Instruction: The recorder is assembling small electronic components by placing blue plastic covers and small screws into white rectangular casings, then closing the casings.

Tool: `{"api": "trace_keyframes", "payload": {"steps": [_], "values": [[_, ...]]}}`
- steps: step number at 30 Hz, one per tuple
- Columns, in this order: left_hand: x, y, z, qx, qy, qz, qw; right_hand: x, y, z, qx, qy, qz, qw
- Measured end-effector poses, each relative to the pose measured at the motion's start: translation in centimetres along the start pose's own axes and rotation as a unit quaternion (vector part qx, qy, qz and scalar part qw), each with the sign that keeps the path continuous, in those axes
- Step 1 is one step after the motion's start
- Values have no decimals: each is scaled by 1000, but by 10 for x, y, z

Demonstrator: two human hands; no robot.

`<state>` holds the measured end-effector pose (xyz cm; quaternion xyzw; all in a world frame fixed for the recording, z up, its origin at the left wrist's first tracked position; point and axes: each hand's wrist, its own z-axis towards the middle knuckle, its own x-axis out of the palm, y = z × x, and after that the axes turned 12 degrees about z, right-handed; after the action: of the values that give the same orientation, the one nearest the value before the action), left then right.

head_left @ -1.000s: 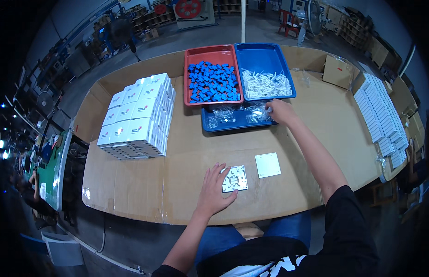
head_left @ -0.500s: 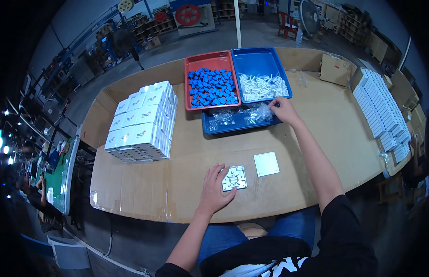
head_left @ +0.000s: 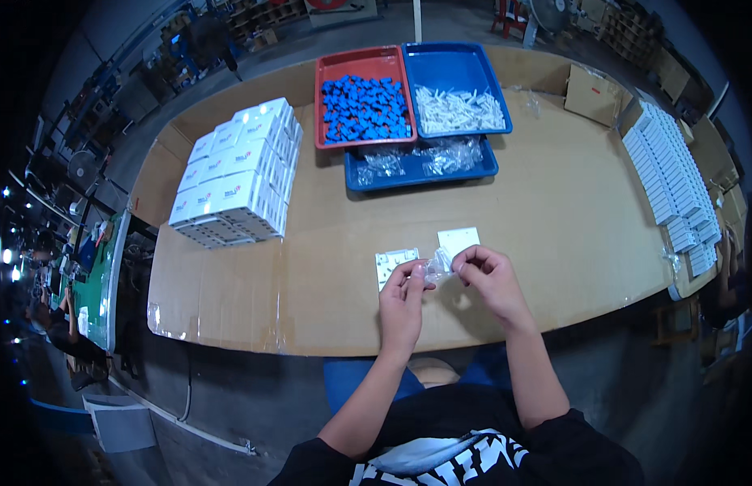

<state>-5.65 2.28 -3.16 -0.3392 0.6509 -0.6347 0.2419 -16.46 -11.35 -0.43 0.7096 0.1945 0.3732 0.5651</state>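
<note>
Dim grey floor [head_left: 457, 23]; green-topped table [head_left: 101, 277] left; fan [head_left: 550, 13] beyond.

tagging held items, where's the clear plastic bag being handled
In the head view, just right of centre, the clear plastic bag is held between left hand and right hand, in front of the white square plate.

Room to pass lies over the cardboard tabletop [head_left: 570, 202] right of the trays [head_left: 424, 185]; white boxes [head_left: 238, 174] block the left.

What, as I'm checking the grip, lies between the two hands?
In the head view, a clear plastic packet spans between the left hand and right hand.
</note>
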Motion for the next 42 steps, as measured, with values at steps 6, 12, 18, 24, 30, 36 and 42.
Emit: {"api": "trace_keyframes", "payload": {"steps": [6, 12, 18, 24, 30, 36, 42], "values": [[-3, 18, -11, -12, -104, 24, 994, 4, -19, -26, -7, -49, 63, 997], [-6, 1, -15, -11, -72, 11, 997, -3, -28, -29, -11, -45, 52, 998], [2, 11, -17, -31, -73, 32, 996, 2, -39, -33, -23, -24, 56, 998], [9, 6, -25, -6, -122, 22, 992, 7, -48, -38, -18, -24, 118, 993], [9, 11, -32, 28, -83, 60, 994, 4, -42, -39, 31, -1, 124, 992], [-8, 11, -27, 21, -125, 76, 989, -4, -32, -37, -6, -73, 145, 987], [3, 15, -26, 90, -69, 97, 989, -4, -37, -39, 3, -58, 100, 993]]}}
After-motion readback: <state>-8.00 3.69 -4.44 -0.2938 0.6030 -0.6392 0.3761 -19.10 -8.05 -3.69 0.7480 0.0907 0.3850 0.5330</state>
